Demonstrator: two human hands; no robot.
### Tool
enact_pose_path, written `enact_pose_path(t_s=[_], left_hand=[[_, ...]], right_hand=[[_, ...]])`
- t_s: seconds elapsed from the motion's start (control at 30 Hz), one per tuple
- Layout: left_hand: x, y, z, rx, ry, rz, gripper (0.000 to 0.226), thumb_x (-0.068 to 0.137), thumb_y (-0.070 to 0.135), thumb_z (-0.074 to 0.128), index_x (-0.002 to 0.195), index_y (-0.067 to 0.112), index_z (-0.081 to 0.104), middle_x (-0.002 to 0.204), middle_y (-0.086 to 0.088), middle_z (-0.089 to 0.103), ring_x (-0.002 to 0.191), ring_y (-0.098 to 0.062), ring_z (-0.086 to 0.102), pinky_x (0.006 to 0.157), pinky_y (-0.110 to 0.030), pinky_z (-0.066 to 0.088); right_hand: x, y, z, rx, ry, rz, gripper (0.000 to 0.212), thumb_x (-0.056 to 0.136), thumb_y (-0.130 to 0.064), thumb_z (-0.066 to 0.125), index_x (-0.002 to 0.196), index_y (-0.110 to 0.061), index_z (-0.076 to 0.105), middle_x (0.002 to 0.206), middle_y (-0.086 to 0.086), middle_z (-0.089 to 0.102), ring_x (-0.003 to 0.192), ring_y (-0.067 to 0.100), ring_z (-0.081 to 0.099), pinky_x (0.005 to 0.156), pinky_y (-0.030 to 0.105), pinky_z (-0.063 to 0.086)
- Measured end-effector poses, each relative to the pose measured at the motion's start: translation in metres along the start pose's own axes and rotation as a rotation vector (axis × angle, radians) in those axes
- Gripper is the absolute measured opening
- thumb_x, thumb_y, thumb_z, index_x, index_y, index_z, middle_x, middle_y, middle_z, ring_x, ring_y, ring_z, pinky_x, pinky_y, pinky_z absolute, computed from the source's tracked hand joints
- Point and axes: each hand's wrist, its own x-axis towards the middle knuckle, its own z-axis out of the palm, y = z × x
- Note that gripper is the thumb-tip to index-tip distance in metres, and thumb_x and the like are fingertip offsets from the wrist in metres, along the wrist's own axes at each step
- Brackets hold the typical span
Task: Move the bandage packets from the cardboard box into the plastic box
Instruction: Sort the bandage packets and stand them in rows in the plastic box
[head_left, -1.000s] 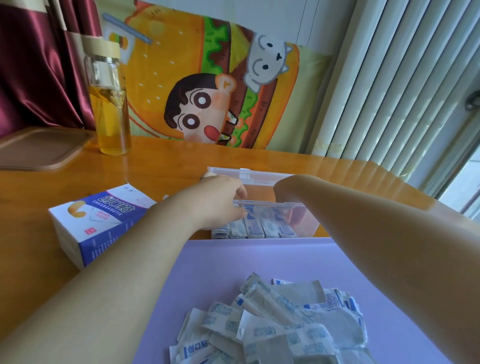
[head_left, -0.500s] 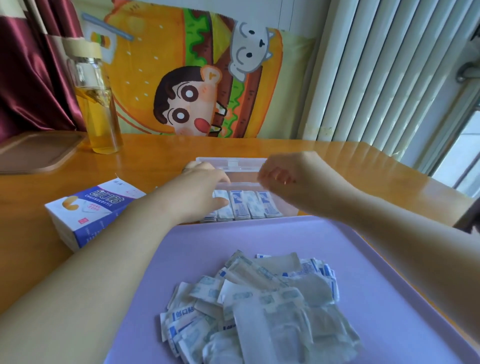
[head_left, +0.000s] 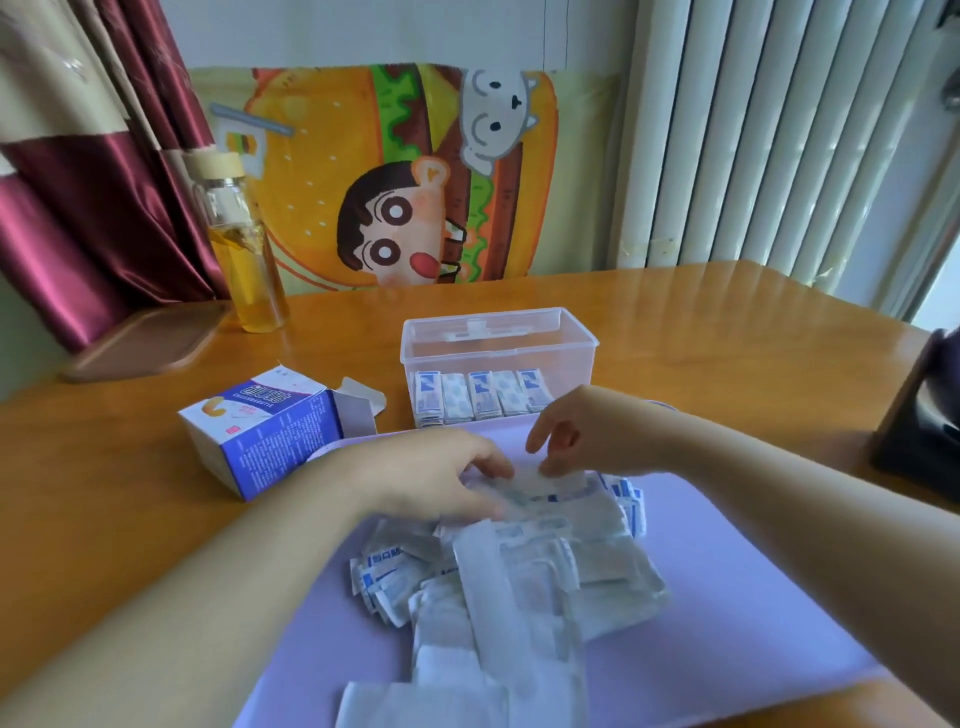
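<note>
A heap of white and blue bandage packets lies on a lilac tray in front of me. The clear plastic box stands beyond the tray with several packets upright in a row inside. The blue and white cardboard box lies on its side to the left, flap open. My left hand and my right hand meet at the far edge of the heap, fingertips pinching one packet on top.
A glass bottle of yellow liquid stands at the back left beside a brown wooden tray. A dark object sits at the table's right edge. A cartoon cushion leans on the wall behind.
Both hands have drawn back from the plastic box to the heap on the tray and taken hold of a packet. The view has tilted upward, so the whole plastic box shows.
</note>
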Motion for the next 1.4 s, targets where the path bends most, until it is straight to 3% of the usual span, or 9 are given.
enact_pose_path(t_s=[0.13,0.27,0.37,0.47,0.7,0.97,1.17,1.3,1.4], left_hand=[[0.002,0.003,0.000,-0.027,-0.025,-0.043,0.051,0.085,0.039,0.064,0.132,0.031,0.046,0.126,0.016,0.052,0.115,-0.006,0.050,0.097,-0.021,0.040],[0.006,0.006,-0.004,0.060,-0.073,-0.060,0.048,0.085,0.040,0.065,0.129,0.029,0.049,0.112,0.014,0.050,0.101,-0.004,0.050,0.084,-0.016,0.040],[0.008,0.006,-0.010,0.079,-0.127,-0.087,0.043,0.083,0.045,0.066,0.121,0.030,0.054,0.108,0.013,0.052,0.092,-0.003,0.050,0.079,-0.015,0.041],[0.008,0.001,-0.015,-0.042,-0.130,-0.133,0.032,0.084,0.045,0.064,0.112,0.032,0.058,0.105,0.016,0.058,0.093,-0.001,0.054,0.082,-0.016,0.043],[0.005,-0.016,-0.021,-0.220,-0.171,-0.163,0.014,0.092,0.013,0.058,0.097,0.025,0.062,0.096,0.006,0.064,0.083,-0.007,0.059,0.085,-0.025,0.049],[0.008,-0.020,-0.035,-0.292,0.075,-0.092,0.016,0.090,0.011,0.059,0.099,0.024,0.063,0.101,-0.002,0.065,0.081,-0.012,0.060,0.078,-0.024,0.052],[0.005,-0.016,-0.040,-0.297,0.314,-0.011,0.017,0.090,0.015,0.060,0.099,0.030,0.064,0.098,0.009,0.062,0.079,-0.010,0.061,0.068,-0.014,0.048],[0.006,-0.016,-0.036,-0.340,0.153,-0.043,0.023,0.089,0.029,0.062,0.112,0.029,0.058,0.109,0.014,0.062,0.086,-0.007,0.068,0.083,-0.024,0.054],[0.008,-0.012,-0.031,-0.297,0.074,-0.038,0.020,0.092,0.034,0.057,0.104,0.019,0.064,0.087,0.012,0.073,0.082,0.000,0.068,0.082,-0.026,0.051]], right_hand=[[-0.003,0.016,-0.011,0.072,0.224,0.023,0.017,0.085,-0.017,0.067,0.101,-0.018,0.072,0.077,-0.012,0.062,0.066,0.004,0.053,0.055,0.008,0.038],[-0.005,0.026,-0.010,-0.076,0.597,-0.089,0.016,0.089,-0.014,0.061,0.099,-0.016,0.072,0.090,-0.004,0.065,0.078,0.010,0.053,0.071,0.025,0.046],[-0.007,0.030,-0.002,-0.305,0.404,-0.220,0.015,0.092,-0.018,0.056,0.098,-0.021,0.070,0.099,-0.007,0.065,0.092,0.013,0.056,0.078,0.034,0.050],[-0.005,0.034,0.002,-0.323,0.148,-0.158,0.015,0.092,-0.025,0.056,0.100,-0.026,0.069,0.105,-0.011,0.066,0.097,0.011,0.059,0.084,0.032,0.050],[0.004,0.037,-0.006,0.047,0.308,-0.120,0.015,0.091,-0.018,0.058,0.098,-0.017,0.072,0.080,-0.019,0.062,0.072,-0.007,0.056,0.067,0.002,0.042],[0.008,0.000,-0.010,0.219,-0.006,-0.134,0.023,0.085,-0.037,0.065,0.100,-0.021,0.073,0.092,-0.005,0.072,0.080,0.009,0.065,0.076,0.023,0.051],[0.014,-0.005,-0.011,0.232,0.099,-0.107,0.018,0.082,-0.026,0.072,0.098,-0.018,0.069,0.089,0.002,0.072,0.069,0.012,0.060,0.075,0.032,0.053],[0.013,-0.007,-0.013,0.179,0.099,-0.149,0.015,0.083,-0.027,0.071,0.096,-0.020,0.068,0.089,-0.002,0.072,0.081,0.018,0.066,0.074,0.028,0.052],[0.014,-0.011,-0.015,0.155,0.145,-0.220,0.015,0.084,-0.031,0.068,0.094,-0.021,0.064,0.089,0.000,0.070,0.082,0.019,0.065,0.072,0.027,0.050]])
